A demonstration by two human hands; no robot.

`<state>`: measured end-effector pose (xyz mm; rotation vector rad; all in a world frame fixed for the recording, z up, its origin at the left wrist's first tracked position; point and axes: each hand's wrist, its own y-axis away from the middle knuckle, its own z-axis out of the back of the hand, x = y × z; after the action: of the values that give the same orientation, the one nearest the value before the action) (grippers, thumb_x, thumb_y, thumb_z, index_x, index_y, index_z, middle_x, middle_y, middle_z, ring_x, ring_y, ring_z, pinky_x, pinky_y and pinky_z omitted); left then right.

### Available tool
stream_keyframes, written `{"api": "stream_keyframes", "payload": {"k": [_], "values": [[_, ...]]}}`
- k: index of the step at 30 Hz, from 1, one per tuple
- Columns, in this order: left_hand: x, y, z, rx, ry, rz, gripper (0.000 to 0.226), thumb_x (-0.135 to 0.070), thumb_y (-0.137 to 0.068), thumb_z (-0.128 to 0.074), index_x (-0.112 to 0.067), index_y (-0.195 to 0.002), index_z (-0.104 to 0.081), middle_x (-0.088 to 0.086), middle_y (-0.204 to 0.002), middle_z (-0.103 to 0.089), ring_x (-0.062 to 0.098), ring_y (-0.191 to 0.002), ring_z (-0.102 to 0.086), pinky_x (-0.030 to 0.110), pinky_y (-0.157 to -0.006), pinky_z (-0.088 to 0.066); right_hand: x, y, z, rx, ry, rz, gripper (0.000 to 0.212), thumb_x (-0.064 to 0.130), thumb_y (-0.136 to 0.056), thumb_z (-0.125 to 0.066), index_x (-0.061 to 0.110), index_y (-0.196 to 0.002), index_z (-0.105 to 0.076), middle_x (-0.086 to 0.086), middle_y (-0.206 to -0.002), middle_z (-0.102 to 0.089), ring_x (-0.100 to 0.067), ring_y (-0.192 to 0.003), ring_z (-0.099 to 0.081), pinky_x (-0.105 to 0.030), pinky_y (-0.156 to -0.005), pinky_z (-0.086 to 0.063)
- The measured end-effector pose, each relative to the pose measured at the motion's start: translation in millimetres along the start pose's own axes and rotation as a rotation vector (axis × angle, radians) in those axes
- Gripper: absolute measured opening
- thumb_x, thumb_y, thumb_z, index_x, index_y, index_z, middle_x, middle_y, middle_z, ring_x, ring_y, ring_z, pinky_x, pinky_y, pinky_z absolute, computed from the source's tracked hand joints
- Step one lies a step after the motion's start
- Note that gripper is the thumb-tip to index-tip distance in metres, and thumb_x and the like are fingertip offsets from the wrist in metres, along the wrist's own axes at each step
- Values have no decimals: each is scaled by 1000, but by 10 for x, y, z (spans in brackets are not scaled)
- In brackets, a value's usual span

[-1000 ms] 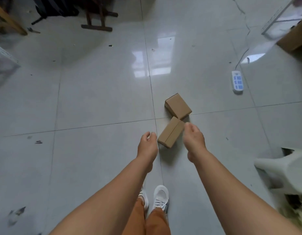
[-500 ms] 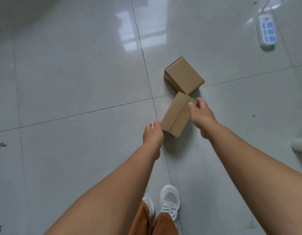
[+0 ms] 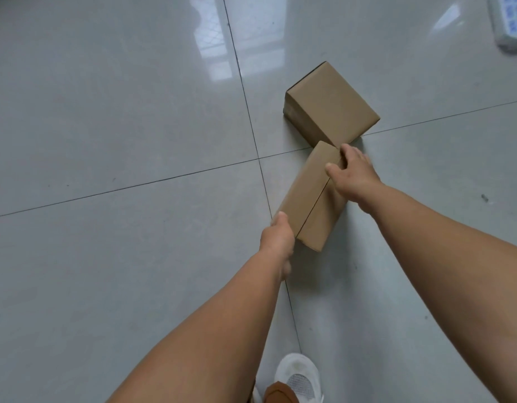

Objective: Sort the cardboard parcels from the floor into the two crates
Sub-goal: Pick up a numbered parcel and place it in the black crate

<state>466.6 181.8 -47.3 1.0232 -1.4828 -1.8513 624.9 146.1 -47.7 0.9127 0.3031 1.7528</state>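
left hand (image 3: 276,238): gripping the near-left corner of the near parcel (image 3: 309,196), fingers curling under
near parcel: lying at frame centre on the tiled floor (image 3: 106,141), touching the far parcel (image 3: 331,103)
right hand (image 3: 354,174): clasping the parcel's far-right end, thumb on top
power strip (image 3: 511,21): sitting at upper right edge

An indoor room, home or workroom, hard to tell which: glossy pale floor tiles (image 3: 106,117) with dark grout lines, window glare far ahead, a white power strip (image 3: 512,24) far right.
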Motion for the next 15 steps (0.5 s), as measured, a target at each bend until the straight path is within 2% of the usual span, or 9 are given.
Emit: {"api": "stream_keyframes", "payload": {"k": [1,2,3,5,7,10,13,15], "values": [[-15,3,3,-1,16,1,39,-41,-95,-37,-10,-115,-52,2,-76,-47,16,-65,-43,25,-64,-40,2,2,-19,1,30,5,63,36,-96,-46,21,-152,-21,0,-157,-21,-25,-145,-14,-47,-116,-21],[-26,11,21,-3,31,4,41,-41,-96,-37,-11,-119,-54,0,-72,-40,14,-60,-35,24,-59,-36,12,25,-25,0,51,3,63,38,-96,-46,23,-152,-21,-1,-157,-22,-25,-145,-15,-46,-116,-21],[-32,26,54,-7,42,1,45,-41,-97,-36,-10,-123,-54,-1,-71,-40,14,-59,-34,23,-56,-34,28,66,-22,1,54,-11,63,39,-96,-46,24,-152,-21,-2,-156,-23,-27,-143,-17,-44,-116,-21],[-35,87,159,-48,59,-20,47,-43,-97,-34,-11,-124,-54,-2,-80,-51,13,-63,-45,22,-53,-37,77,202,11,26,12,-62,61,42,-96,-43,28,-152,-21,-4,-154,-25,-28,-140,-21,-44,-113,-23],[-66,210,303,-79,84,-37,45,-44,-97,-33,-13,-121,-54,-1,-95,-59,13,-77,-55,24,-59,-43,156,388,82,50,-46,-102,57,44,-97,-40,33,-150,-23,-4,-150,-25,-29,-136,-23,-43,-111,-25],[-206,534,540,-124,114,-83,39,-43,-98,-30,-16,-114,-53,-1,-95,-57,14,-80,-54,25,-62,-43,344,716,266,62,-139,-151,51,46,-97,-37,37,-147,-31,-4,-145,-27,-28,-132,-26,-44,-112,-28],[-398,945,756,-176,146,-127,45,-49,-97,-29,-17,-118,-53,3,-109,-59,20,-94,-56,31,-83,-48,610,1098,512,75,-262,-203,48,48,-97,-35,37,-143,-38,-4,-143,-28,-30,-130,-31,-43,-108,-32],[-524,1255,879,-218,155,-149,50,-51,-96,-27,-17,-120,-53,4,-116,-58,23,-101,-57,34,-87,-48,811,1370,700,71,-339,-225,46,49,-96,-35,36,-139,-42,-5,-142,-31,-30,-127,-36,-42,-104,-36]]}}
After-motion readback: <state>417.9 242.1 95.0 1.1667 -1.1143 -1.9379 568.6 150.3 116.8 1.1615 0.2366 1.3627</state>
